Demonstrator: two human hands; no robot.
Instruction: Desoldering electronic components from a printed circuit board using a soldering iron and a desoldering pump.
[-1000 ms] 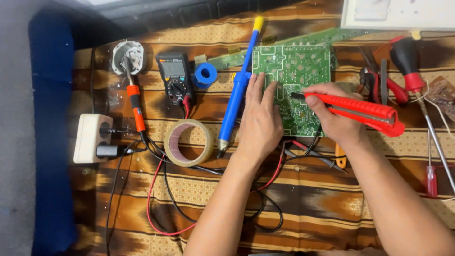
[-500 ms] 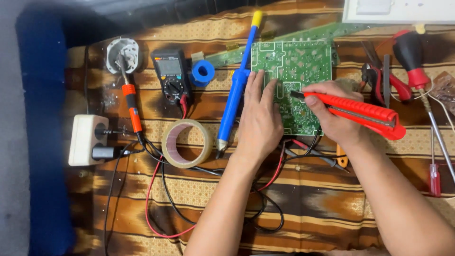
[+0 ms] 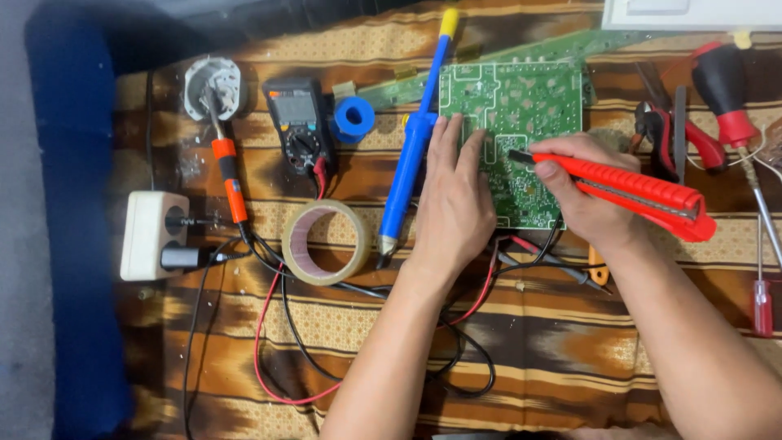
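Red utility knife (image 3: 631, 189) gripped in right hand (image 3: 586, 200), long axis near horizontal, tip pointing left onto green circuit board (image 3: 521, 106) at centre of patterned cloth (image 3: 570, 358). Blade tip too small to make out; board's lower edge hidden behind both hands. Left hand (image 3: 452, 204) pressed flat on board, fingers extended, holding nothing, just beside blue desoldering pump (image 3: 411, 151).

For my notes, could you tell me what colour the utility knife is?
Red, with a dark blade slider; the utility knife shows in the head view.

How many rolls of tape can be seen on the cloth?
2. A brown tape roll lies left of the left hand; a small blue tape roll lies beside the multimeter. Others may be hidden.
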